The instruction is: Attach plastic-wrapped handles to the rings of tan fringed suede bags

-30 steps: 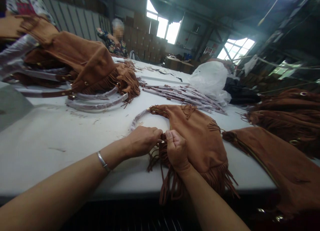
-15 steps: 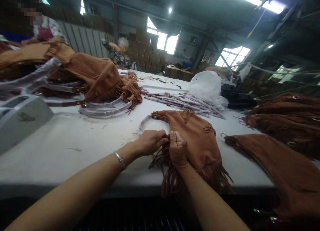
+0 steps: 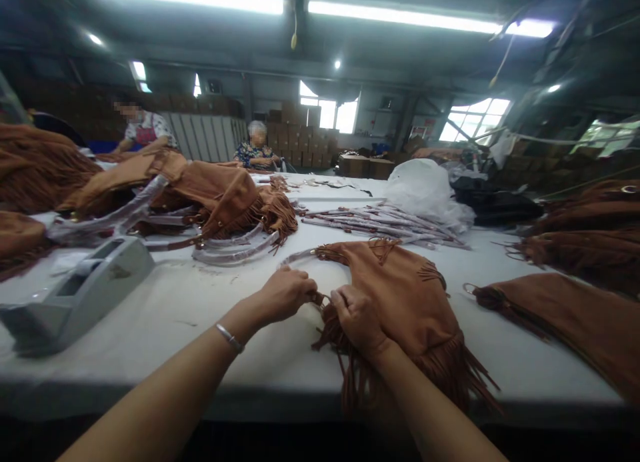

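Note:
A brown fringed suede bag (image 3: 400, 285) lies on the white table (image 3: 200, 355) in front of me. Its plastic-wrapped shoulder strap (image 3: 299, 256) curves from the far end of the bag toward my left hand (image 3: 290, 294). That hand is closed on the strap's brown near end, where a bit of metal shows. My right hand (image 3: 361, 319) pinches the near corner of the bag, close to the ring there. The two hands are a short gap apart, joined by the strap end and ring. Whether the strap is clipped to the ring I cannot tell. Fringe hangs below my right hand.
A grey tape dispenser (image 3: 85, 295) stands at the left, before a pile of strapped brown bags (image 3: 215, 192). Loose wrapped straps (image 3: 385, 223) and a clear plastic bag (image 3: 423, 185) lie beyond. Another brown bag (image 3: 555, 309) is at the right. Two people sit across the table.
My view has tilted up and turned a little left. My left hand has drawn away from the right, showing the strap end and ring between them. The bag stays on the table.

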The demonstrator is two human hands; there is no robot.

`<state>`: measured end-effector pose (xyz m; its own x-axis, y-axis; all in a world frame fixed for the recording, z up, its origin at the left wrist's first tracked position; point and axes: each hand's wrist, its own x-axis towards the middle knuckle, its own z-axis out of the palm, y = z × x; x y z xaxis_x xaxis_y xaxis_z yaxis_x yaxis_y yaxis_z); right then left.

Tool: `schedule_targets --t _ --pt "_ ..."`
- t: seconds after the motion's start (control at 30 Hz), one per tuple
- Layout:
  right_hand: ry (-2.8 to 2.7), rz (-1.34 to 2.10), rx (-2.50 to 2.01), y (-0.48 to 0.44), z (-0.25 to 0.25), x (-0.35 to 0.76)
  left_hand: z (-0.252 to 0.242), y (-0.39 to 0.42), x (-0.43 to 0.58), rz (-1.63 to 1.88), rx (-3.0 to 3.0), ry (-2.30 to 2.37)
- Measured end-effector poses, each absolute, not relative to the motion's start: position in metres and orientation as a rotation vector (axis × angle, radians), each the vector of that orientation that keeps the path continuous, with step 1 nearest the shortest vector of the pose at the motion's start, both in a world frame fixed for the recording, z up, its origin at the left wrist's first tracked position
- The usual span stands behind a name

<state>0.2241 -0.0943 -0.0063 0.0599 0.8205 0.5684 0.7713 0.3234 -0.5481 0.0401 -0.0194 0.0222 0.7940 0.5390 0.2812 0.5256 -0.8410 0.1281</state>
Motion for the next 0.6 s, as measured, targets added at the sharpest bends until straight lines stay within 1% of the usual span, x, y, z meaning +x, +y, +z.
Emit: schedule_targets --t 0.07,0.1,0.17,0.2,0.23,0.3,0.4,0.47,0.6 --pt "-1.783 -0.069 -1.492 -0.104 0.011 0.238 0.019 -0.032 0.039 0.609 2.960 0.980" --pt "-1.797 -0.205 -1.558 -0.108 0.021 0.250 0.017 -0.039 0.040 0.707 2.917 1.017" --pt "-1.726 -0.486 -1.717 -0.114 0.038 0.284 0.015 -0.052 0.047 0.864 2.713 0.999" --pt "-1.605 -0.572 -1.809 -0.116 0.044 0.304 0.014 -0.056 0.053 0.896 2.577 0.957" --pt "-1.479 -0.567 -1.940 -0.117 0.047 0.322 0.015 -0.059 0.061 0.905 2.437 0.905" --pt "-1.280 -0.351 -2.173 -0.118 0.046 0.353 0.018 -0.059 0.083 0.853 2.187 0.845" --pt "-1.260 0.039 -2.192 -0.122 0.034 0.377 0.028 -0.048 0.124 0.601 2.000 0.876" --pt "-1.280 0.078 -2.116 -0.128 0.024 0.384 0.037 -0.037 0.147 0.495 1.988 0.879" --pt "-1.255 -0.035 -1.919 -0.120 0.000 0.408 0.043 -0.017 0.184 0.395 1.959 0.846"
